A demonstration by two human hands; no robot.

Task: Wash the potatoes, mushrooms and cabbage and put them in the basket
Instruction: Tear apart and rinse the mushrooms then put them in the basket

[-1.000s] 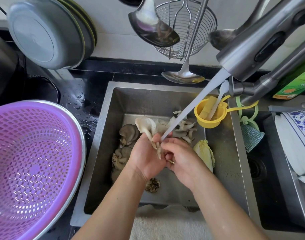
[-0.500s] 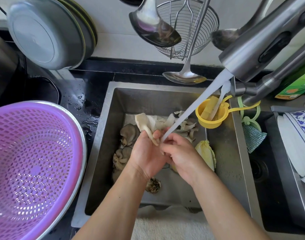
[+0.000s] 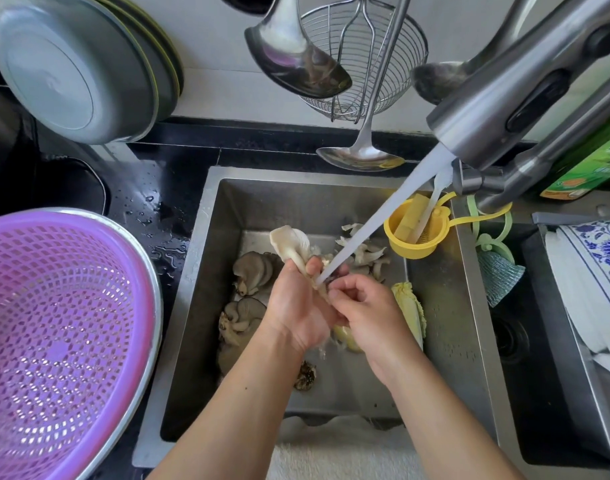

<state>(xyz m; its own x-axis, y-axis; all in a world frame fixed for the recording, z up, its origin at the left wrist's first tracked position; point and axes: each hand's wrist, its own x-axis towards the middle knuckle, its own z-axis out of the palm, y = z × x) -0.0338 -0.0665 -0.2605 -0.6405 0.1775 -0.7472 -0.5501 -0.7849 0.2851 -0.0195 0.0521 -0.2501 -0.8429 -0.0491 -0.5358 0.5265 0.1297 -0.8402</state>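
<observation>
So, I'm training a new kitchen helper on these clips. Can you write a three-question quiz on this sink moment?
1. True or false: the purple basket already holds washed vegetables.
2. Which hand holds the oyster mushroom under the water stream? A) left hand B) right hand C) neither
3. Fill in: the napa cabbage lies in the ___.

Key:
1. False; nothing shows inside the basket.
2. A; the left hand's grip is round the stem, and the right hand's fingers work at its base.
3. Sink, to the right of the hands.
</observation>
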